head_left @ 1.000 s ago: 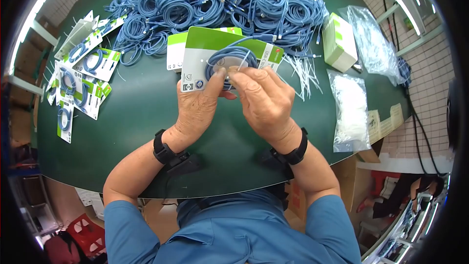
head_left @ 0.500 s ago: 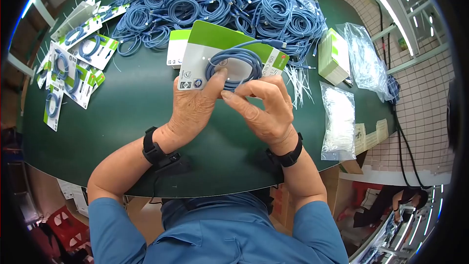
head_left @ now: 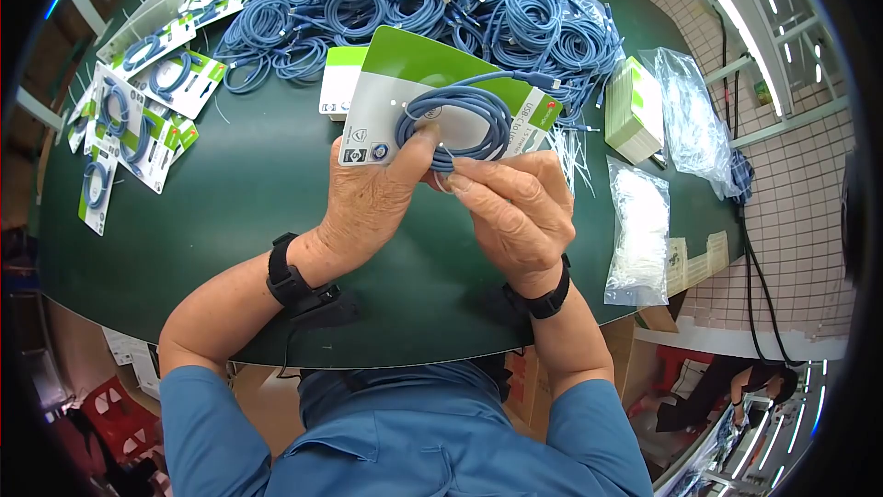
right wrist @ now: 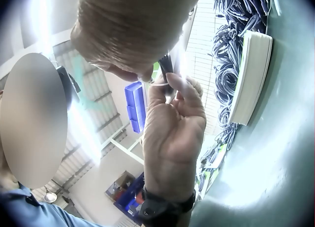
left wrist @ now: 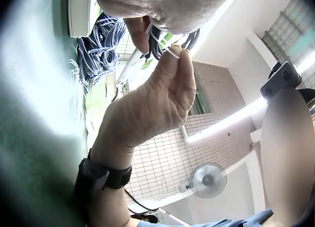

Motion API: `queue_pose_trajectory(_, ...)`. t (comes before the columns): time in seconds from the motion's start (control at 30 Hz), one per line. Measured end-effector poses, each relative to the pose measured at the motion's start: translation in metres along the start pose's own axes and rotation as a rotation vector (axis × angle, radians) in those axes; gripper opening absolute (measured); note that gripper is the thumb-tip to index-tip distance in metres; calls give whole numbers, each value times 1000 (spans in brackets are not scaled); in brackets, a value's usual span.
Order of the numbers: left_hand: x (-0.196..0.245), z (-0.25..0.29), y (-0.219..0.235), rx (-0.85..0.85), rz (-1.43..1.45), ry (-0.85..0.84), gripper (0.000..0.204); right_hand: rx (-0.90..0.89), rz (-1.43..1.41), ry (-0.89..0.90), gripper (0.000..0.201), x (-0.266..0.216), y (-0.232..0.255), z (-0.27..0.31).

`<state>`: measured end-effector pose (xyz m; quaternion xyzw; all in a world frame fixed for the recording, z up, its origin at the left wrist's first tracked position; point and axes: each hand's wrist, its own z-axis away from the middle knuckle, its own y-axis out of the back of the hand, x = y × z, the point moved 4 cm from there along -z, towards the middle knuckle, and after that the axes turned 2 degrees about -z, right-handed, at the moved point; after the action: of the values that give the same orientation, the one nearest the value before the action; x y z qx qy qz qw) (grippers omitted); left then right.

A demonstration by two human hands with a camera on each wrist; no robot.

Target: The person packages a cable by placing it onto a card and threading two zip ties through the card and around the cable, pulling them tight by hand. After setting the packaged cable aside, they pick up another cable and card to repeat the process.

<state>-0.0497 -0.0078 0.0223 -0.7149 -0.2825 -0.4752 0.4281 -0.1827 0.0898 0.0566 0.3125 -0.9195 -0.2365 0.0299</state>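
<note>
A green-and-white card [head_left: 377,102] with a coiled blue cable [head_left: 501,120] on its face is held up over the table. My left hand [head_left: 368,194] grips its lower edge, thumb pressed on the coil and fingers behind the card. At the coil's lower side, my right hand [head_left: 520,207] pinches a thin white tie between thumb and fingertips. That white tie [left wrist: 168,50] shows as a loop at the right hand's fingertips in the left wrist view. The right wrist view shows both hands meeting at the card, with the coil mostly hidden.
A heap of coiled blue cables [head_left: 349,0] lies along the back. Carded cables [head_left: 115,111] are piled at left. Stacked cards [head_left: 633,111], loose white ties [head_left: 575,161], a bag of white ties [head_left: 637,239] and a clear plastic bag [head_left: 690,120] lie at right. Another card stack [head_left: 342,83] stands behind the held card.
The right hand has left the coil's front and now pinches the tie at its lower side. The card and both hands have shifted slightly right since half a second ago.
</note>
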Motion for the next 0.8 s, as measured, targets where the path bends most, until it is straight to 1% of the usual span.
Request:
queue_pose_trajectory(0.1, 1, -1, -2, -12, 56, 21, 21, 61, -52, -54, 33, 4, 0, 1)
queue_pose_trajectory(0.4, 1, -2, -2, -17, 59, 32, 20, 82, -85, -118, 29, 10, -2, 2)
queue_pose_trajectory(0.5, -3, -3, 1, -47, -56, -41, 17, 84, -97, -123, 26, 11, -4, 2)
queue_pose_trajectory(0.53, -4, -2, 2, -46, -56, -40, 17, 84, -98, -123, 26, 10, -4, 1)
queue_pose_trajectory(0.63, -7, -2, 2, -96, -116, -68, 15, 6, -93, -168, 22, 9, -5, -5)
queue_pose_trajectory(0.67, -7, -1, 1, -96, -115, -67, 15, 6, -93, -169, 22, 8, -6, -4)
queue_pose_trajectory(0.77, -8, 2, -1, -116, -138, -42, 15, 32, -211, -277, 19, 11, -15, -1)
queue_pose_trajectory(0.8, -8, 3, -1, -115, -139, -44, 15, 33, -213, -275, 19, 11, -15, -1)
